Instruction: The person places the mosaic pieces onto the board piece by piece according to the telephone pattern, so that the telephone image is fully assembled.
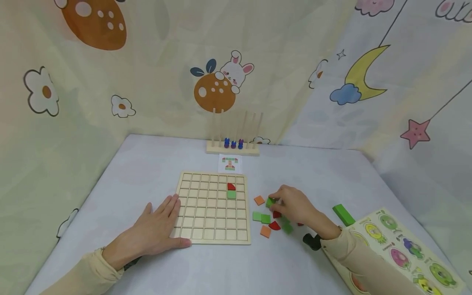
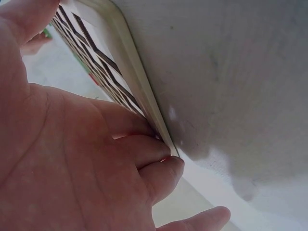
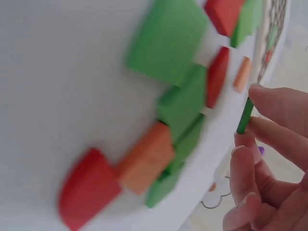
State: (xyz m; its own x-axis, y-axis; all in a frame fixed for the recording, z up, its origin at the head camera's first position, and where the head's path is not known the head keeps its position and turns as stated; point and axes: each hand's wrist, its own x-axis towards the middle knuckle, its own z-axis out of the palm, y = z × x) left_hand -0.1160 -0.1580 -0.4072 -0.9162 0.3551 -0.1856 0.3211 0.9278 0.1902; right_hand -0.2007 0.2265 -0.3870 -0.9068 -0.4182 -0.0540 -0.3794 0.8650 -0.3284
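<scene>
A wooden grid board [image 1: 212, 212] lies flat on the table, with a red quarter-round tile [image 1: 231, 187] directly above a green square tile [image 1: 231, 194] in its cells. My left hand [image 1: 156, 229] rests against the board's left edge, fingers extended and thumb along the near corner. To the right of the board, my right hand [image 1: 295, 205] pinches another green square tile [image 3: 245, 116] between thumb and fingers, raised off the table in the right wrist view. Below it lie loose green tiles [image 1: 265, 219], orange tiles [image 1: 265, 231] and red quarter-round tiles [image 1: 274, 225].
Behind the board sits a pattern card [image 1: 230, 164], then a wooden peg stand [image 1: 232, 149] with small blue-and-red pieces. On the right are a green block [image 1: 343, 215] and a fruit picture board [image 1: 396, 241], partly under my right sleeve. A dark object [image 1: 312, 241] lies by that wrist.
</scene>
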